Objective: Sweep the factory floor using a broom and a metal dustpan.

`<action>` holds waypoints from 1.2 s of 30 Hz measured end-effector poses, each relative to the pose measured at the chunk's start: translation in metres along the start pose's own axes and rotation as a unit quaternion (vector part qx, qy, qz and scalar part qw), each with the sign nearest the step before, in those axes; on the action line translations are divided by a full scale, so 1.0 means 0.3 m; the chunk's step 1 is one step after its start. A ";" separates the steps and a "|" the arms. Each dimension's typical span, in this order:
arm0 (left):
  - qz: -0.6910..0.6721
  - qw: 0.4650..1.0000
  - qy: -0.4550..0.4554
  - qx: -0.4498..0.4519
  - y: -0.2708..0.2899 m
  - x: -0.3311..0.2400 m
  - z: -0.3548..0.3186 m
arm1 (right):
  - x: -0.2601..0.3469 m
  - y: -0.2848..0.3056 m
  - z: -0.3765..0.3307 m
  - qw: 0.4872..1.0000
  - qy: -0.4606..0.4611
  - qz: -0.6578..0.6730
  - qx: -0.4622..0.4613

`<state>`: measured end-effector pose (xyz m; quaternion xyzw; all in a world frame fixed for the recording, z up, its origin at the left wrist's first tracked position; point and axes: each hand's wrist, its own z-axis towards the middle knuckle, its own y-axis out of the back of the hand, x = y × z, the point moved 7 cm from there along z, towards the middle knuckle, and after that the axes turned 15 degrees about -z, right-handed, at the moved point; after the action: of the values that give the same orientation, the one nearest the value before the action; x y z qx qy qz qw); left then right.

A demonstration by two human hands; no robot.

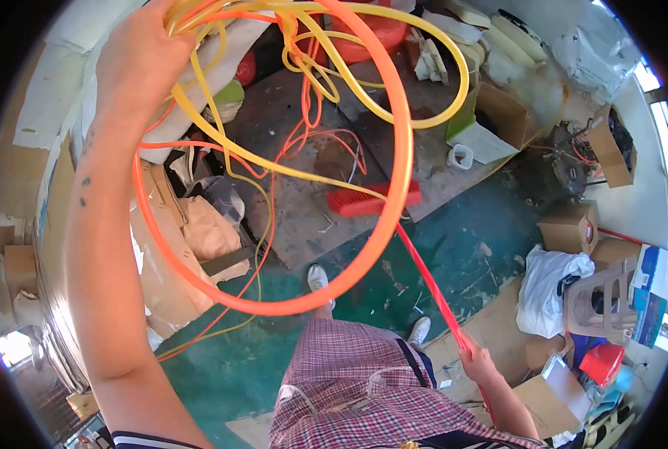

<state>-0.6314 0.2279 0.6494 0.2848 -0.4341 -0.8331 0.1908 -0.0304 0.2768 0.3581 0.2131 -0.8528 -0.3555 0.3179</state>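
Note:
My left hand (148, 46), raised at the upper left, is closed around a bundle of looped hoses. A thick orange hose (400, 142) hangs from it in one large ring, and yellow hoses (465, 71) loop beside it. Thinner orange and yellow lengths trail down toward the floor. Low on the right, my right hand (477, 362) grips the red handle (431, 280) of a broom. The broom's red head (349, 200) rests on the grey floor patch, partly hidden behind the orange ring.
Flattened cardboard and bags (210, 228) pile up at left. To the right stand a cardboard box (568, 227), a white plastic bag (547, 288) and a grey stool (599, 299). An open box (498, 120) and a small white tub (460, 156) lie farther back. Debris dots the green floor (379, 299).

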 end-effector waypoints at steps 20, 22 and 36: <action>0.072 0.995 0.018 -0.064 -0.005 0.105 0.048 | -0.038 -0.091 -0.259 0.984 -0.089 0.046 0.147; 0.035 0.997 0.045 -0.054 -0.014 0.091 0.043 | -0.022 -0.070 -0.262 0.986 -0.071 0.037 0.145; 0.109 0.991 0.011 -0.076 -0.015 0.066 0.042 | -0.053 -0.261 0.025 0.992 -0.013 0.105 0.064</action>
<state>-0.6550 0.2271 0.6454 0.2294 -0.3961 -0.8349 0.3058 -0.0135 0.2382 0.2898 0.1375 -0.8957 -0.2673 0.3275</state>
